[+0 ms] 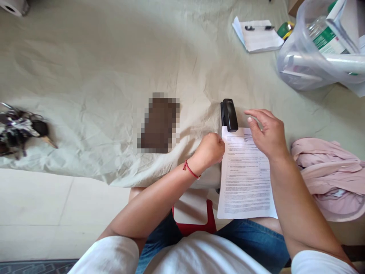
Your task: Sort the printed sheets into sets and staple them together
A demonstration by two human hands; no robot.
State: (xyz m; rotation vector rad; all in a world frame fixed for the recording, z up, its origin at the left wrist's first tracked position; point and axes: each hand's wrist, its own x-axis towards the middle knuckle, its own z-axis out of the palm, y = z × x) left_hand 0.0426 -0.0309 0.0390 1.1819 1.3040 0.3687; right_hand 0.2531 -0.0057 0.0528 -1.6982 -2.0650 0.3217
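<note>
Printed paper [245,182], white and packed with fine lines of text, stretched over the near edge of the cloth-covered desk [94,72], a black stapler [230,115] overlapping its top left corner. I saw the left hand [211,149] closed on its left edge; the right hand [268,133], loosely spread, hung by the top right corner.

White short-sleeved shirt [199,255], blue jeans [261,242], red bracelet [191,172] (thin, braided).
</note>
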